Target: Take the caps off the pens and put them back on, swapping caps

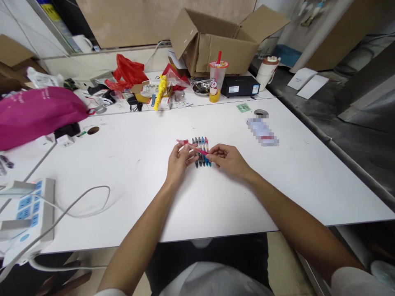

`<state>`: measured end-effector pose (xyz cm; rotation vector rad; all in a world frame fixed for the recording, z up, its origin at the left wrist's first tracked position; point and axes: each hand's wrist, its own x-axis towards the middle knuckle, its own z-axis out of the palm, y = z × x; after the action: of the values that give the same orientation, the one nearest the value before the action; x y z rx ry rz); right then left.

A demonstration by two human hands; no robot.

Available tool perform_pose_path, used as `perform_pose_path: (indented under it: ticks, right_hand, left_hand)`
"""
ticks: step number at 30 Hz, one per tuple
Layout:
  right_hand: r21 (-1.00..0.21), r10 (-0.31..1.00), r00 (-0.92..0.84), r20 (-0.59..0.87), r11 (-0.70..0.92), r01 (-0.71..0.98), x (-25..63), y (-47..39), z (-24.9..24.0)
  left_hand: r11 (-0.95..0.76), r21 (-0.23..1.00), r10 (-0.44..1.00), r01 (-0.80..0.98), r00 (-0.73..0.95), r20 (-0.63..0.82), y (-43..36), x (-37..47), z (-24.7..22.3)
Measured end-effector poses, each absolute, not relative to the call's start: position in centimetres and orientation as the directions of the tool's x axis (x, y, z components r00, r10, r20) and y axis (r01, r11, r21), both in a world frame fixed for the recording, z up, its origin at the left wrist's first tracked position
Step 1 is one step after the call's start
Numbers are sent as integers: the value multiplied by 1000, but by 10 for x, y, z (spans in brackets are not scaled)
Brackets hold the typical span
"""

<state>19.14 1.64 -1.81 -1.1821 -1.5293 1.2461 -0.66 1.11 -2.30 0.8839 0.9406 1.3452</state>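
A red-pink pen [194,148] is held between both hands at a slant. My left hand [179,161] pinches its red end between thumb and fingers. At its other, darker pink end, the fingertips of my right hand [226,159] are closed on it. Beneath the held pen, several pens [204,142] lie side by side on the white table [222,201], with black, blue and pink ends showing. The hands partly cover the row.
Toward the back stand a drink cup [215,84], a black box [240,86], an open cardboard box [222,51] and a white tumbler [267,74]. A tape roll [261,113] lies right; a power strip [45,209] with cables sits left, below a magenta bag [40,111].
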Motion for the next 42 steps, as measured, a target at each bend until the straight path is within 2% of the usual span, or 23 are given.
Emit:
perform_pose_path:
  ticks: [4,6,8,10,12,14,23,27,37,42]
  right_hand:
    - [-996,912,-401,-84,-60,72,188,16,-20]
    - [-981,826,-529,-191,-174,84,188,15,-21]
    - [-975,784,-580,-221,-174,136,187,12,-22]
    - [-975,834,-535,-133,-15,220,186,8,-22]
    - [-925,888,-460,-6,170,341,185,4,-21]
    - [-873,908,-414,63,251,418,184,1,-20]
    - [-969,943,-322,87,155,192,181,8,-31]
    - [-951,953,-248,174,228,208,182,10,-36]
    - [-938,958,-198,207,251,237,183,13,-40]
    - [-904,944,-183,276,320,284,182,14,-41]
  left_hand:
    - [35,906,997,-421,77,-3,10,-6,-21]
    - [56,905,994,-421,107,-12,10,-6,-22]
    - [62,908,995,-415,101,-22,9,-6,-22]
    - [53,913,997,-403,72,-25,9,-6,-23]
    - [44,918,999,-394,38,-32,9,-5,-23]
    - [54,919,998,-391,11,-54,9,-5,-23]
    - [122,908,988,-401,-36,-149,11,-4,-23]
    - [130,907,985,-400,-49,-163,12,-4,-24]
    - [161,897,975,-412,-77,-210,11,-3,-24]
    - [164,894,973,-418,-82,-217,12,-2,-24]
